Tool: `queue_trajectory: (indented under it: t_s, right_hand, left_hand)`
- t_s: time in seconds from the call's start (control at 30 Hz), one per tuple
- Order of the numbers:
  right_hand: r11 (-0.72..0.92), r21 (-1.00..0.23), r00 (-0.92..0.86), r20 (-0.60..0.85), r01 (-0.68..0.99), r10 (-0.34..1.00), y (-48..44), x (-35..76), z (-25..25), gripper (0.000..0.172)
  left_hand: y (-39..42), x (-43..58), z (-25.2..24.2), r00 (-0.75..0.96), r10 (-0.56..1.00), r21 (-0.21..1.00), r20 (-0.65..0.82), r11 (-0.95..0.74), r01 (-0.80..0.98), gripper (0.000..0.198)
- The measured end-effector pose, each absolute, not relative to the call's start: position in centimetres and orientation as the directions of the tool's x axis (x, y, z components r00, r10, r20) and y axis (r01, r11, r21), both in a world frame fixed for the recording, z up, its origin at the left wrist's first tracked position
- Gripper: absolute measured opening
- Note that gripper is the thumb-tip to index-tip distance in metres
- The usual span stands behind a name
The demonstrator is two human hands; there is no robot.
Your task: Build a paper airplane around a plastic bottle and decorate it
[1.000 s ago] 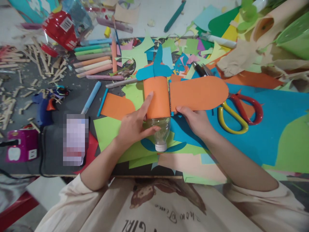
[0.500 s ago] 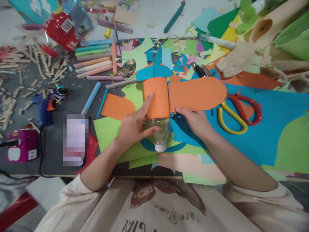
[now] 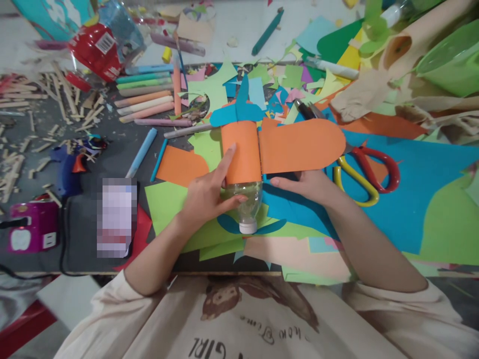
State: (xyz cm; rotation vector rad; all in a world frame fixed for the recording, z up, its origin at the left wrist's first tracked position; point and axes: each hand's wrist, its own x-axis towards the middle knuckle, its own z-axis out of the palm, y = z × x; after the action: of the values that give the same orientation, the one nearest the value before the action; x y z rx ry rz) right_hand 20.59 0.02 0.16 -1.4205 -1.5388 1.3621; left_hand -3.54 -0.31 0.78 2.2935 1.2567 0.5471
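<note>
And there's the bottle, lying mid-worktop, cap nearest the wearer; left hand on its orange sleeve, thumb and forefinger spread wide, grip impossible to tell! Right hand's fingers loosely parted, thumb clear of the orange wing alongside.

A clear plastic bottle lies on its side, white cap nearest, with an orange paper sleeve around its body and blue paper fins at the far end. A round-ended orange paper panel extends rightward from just beside the sleeve.
</note>
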Motion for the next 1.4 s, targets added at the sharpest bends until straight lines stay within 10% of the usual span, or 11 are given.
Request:
queue_trajectory:
  t_s: [0.23, 1.4]
  right_hand:
    - [-0.008, -0.849, -0.246, -0.162, 0.529, 0.956, 0.33, 20.65, 0.29, 0.051]
    - [-0.048, -0.838, -0.178, -0.171, 0.543, 0.969, 0.23, 20.77, -0.26, 0.063]
  left_hand:
    - [-0.34, -3.63, 0.60, 0.506, 0.854, 0.576, 0.119, -0.474, 0.665, 0.092]
    - [-0.30, -3.47, 0.85, 0.500, 0.859, 0.575, 0.109, -0.465, 0.673, 0.092]
